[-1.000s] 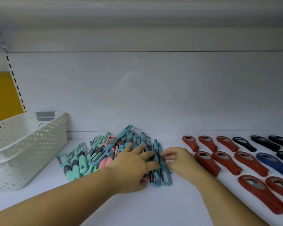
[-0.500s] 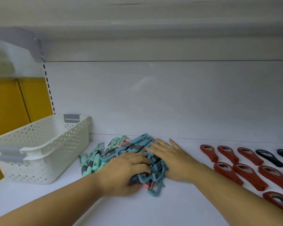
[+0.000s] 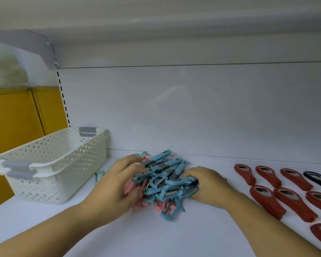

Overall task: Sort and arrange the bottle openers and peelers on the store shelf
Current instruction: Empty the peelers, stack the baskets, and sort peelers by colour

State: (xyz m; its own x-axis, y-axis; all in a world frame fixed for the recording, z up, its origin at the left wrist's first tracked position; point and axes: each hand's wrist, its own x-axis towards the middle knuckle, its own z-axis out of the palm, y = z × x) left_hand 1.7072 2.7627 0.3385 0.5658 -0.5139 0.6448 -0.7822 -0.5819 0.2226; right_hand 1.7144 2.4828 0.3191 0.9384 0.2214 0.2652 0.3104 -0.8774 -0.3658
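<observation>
The peelers (image 3: 165, 179) lie in a tangled heap on the shelf (image 3: 156, 236), squeezed between both hands, each equally near. The left hand (image 3: 117, 184) curls its fingers over the heap's left side. The right hand (image 3: 209, 184) grips the right side, fingertips hidden under blades. Most handles point away from the fingers, toward the back wall. Openers (image 3: 263, 199) lie in rows right of the right hand, apart from it. 2 nested baskets (image 3: 50, 164) stand left of the left hand; no tool shows inside.
</observation>
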